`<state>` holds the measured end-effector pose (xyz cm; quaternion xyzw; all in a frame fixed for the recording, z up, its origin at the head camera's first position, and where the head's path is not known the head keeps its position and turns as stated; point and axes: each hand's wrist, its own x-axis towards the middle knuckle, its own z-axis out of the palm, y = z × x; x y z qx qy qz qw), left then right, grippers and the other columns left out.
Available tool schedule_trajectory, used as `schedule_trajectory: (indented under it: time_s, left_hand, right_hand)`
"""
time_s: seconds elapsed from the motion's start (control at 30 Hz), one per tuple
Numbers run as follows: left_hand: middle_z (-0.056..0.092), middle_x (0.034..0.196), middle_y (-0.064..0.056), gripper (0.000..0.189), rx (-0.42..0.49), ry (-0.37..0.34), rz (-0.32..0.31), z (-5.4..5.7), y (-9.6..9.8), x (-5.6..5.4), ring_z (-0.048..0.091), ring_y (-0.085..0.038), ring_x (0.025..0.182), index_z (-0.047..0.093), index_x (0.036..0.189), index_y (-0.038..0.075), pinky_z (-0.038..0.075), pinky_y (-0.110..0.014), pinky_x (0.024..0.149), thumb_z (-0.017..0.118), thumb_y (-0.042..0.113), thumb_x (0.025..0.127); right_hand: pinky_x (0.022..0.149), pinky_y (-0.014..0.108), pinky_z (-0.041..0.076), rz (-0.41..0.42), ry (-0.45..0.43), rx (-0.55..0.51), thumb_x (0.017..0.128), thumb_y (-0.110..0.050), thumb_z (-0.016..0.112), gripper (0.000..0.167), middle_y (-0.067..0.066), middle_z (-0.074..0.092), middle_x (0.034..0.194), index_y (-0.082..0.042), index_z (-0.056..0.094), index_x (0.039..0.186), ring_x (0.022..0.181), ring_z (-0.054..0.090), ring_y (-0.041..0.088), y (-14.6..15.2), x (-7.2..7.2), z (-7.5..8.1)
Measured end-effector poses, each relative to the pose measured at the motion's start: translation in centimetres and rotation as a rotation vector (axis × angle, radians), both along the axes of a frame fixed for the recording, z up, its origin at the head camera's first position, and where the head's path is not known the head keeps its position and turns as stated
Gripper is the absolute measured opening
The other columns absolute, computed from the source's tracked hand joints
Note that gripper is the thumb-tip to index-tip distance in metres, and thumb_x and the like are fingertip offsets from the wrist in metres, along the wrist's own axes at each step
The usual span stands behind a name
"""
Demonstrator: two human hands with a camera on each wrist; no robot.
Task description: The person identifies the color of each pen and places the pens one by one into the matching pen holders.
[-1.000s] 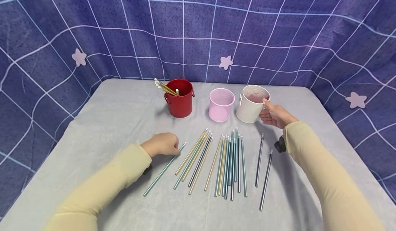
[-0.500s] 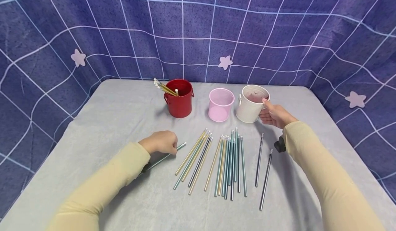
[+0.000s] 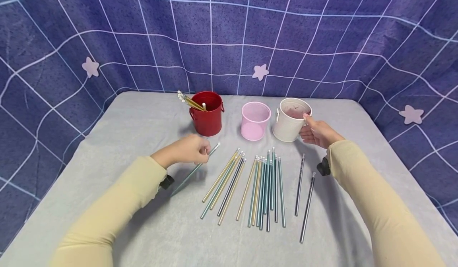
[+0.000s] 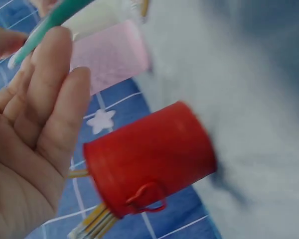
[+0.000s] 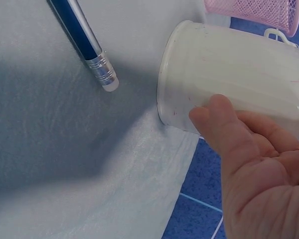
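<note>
Teal pencil (image 3: 187, 177), eraser end farthest out, slants in the left hand (image 3: 189, 149), nearer than the pink mesh cup (image 3: 255, 130) and to its left. Nearest are two cream sleeves: the left sleeve (image 3: 114, 203) angles forward and inward, and the right sleeve (image 3: 383, 203) runs up well right of the cup. Loose pencils lie on the cloth-covered table (image 3: 107, 148) on the near side of the cup: a mixed bunch (image 3: 266, 187) right before it, a smaller bunch (image 3: 231, 185) to its left, one gold pencil (image 3: 247, 189) between, and two dark pencils (image 3: 300, 185) to its right. Any lettering on the barrels is too small to read. The left hand's grip is a narrow pinch on the teal pencil, thumb against bent fingers, knuckles up. Farther on, just right of the cup, the right hand (image 3: 318, 134) grips the white pail (image 3: 286, 128), thumb over its rim, fingers at the outer wall. Left of the cup stands a red pail (image 3: 208, 122) with gold pencils (image 3: 187, 101) leaning out leftward. Behind the cup hangs a blue grid-patterned cloth (image 3: 229, 32) with pale stars (image 3: 260, 72).
</note>
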<state>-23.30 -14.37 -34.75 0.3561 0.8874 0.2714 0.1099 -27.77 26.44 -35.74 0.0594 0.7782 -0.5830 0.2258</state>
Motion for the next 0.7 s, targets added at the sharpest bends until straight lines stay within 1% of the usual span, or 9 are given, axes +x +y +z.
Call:
schedule_trajectory:
  time_s: [0.1, 0.2, 0.33, 0.43, 0.5, 0.57, 0.7]
  left_hand:
    - [0.062, 0.063, 0.003, 0.006, 0.067, 0.077, 0.037, 1.1, -0.1, 0.0, 0.056, -0.008, 0.057, 0.063, 0.078, 0.004, 0.046, -0.026, 0.058, 0.059, 0.005, 0.073]
    - [0.064, 0.065, 0.001, 0.003, 0.156, 0.119, 0.105, 2.0, -0.3, 0.1, 0.057, -0.01, 0.062, 0.061, 0.076, 0.005, 0.046, -0.026, 0.058, 0.062, 0.003, 0.073]
    - [0.069, 0.072, -0.008, 0.007, 0.342, 0.154, 0.218, 3.1, -0.2, 0.2, 0.061, -0.01, 0.065, 0.06, 0.077, 0.002, 0.046, -0.023, 0.06, 0.066, -0.001, 0.078]
    - [0.071, 0.08, -0.015, 0.005, 0.488, 0.195, 0.316, 3.9, -0.1, 0.4, 0.061, -0.002, 0.067, 0.061, 0.082, -0.002, 0.046, -0.019, 0.06, 0.067, -0.002, 0.081]
    - [0.071, 0.082, -0.018, 0.006, 0.586, 0.232, 0.368, 4.4, 0.1, 0.5, 0.06, 0.003, 0.067, 0.063, 0.086, -0.005, 0.046, -0.016, 0.061, 0.066, -0.004, 0.082]
    - [0.071, 0.083, -0.017, 0.006, 0.704, 0.259, 0.399, 5.0, 0.3, 0.5, 0.058, 0.005, 0.065, 0.062, 0.088, -0.008, 0.046, -0.015, 0.06, 0.064, -0.006, 0.083]
    - [0.071, 0.08, -0.004, 0.006, 0.952, 0.317, 0.41, 6.0, 0.9, 0.3, 0.061, 0.0, 0.065, 0.06, 0.087, -0.009, 0.049, -0.015, 0.062, 0.062, -0.011, 0.082]
  right_hand:
    - [0.111, 0.046, 0.025, 0.002, 0.001, 0.0, 0.099, -0.053, 0.014, 0.088, 0.041, 0.02, 0.144, 0.026, 0.013, 0.138, 0.136, 0.024, 0.045, 0.0, 0.0, 0.0]
    - [0.111, 0.046, 0.025, 0.006, 0.003, 0.004, 0.1, -0.054, 0.015, 0.088, 0.041, 0.021, 0.144, 0.026, 0.014, 0.138, 0.136, 0.025, 0.046, 0.0, 0.0, 0.0]
    - [0.111, 0.046, 0.026, 0.015, 0.007, 0.017, 0.1, -0.053, 0.014, 0.088, 0.041, 0.022, 0.144, 0.025, 0.014, 0.138, 0.136, 0.025, 0.045, -0.1, 0.0, 0.0]
    - [0.111, 0.045, 0.026, 0.013, 0.002, 0.021, 0.1, -0.053, 0.014, 0.087, 0.04, 0.022, 0.145, 0.025, 0.015, 0.138, 0.136, 0.025, 0.045, -0.1, -0.1, -0.1]
    - [0.111, 0.045, 0.026, 0.012, -0.005, 0.022, 0.1, -0.052, 0.014, 0.087, 0.04, 0.022, 0.145, 0.025, 0.015, 0.138, 0.137, 0.025, 0.045, -0.1, -0.1, -0.1]
    - [0.111, 0.045, 0.026, 0.007, -0.008, 0.021, 0.1, -0.052, 0.014, 0.086, 0.04, 0.022, 0.145, 0.025, 0.015, 0.138, 0.137, 0.025, 0.045, -0.1, -0.1, -0.2]
    - [0.11, 0.045, 0.027, 0.006, 0.0, 0.014, 0.1, -0.052, 0.014, 0.086, 0.04, 0.022, 0.145, 0.025, 0.014, 0.138, 0.137, 0.025, 0.044, -0.1, -0.1, -0.1]
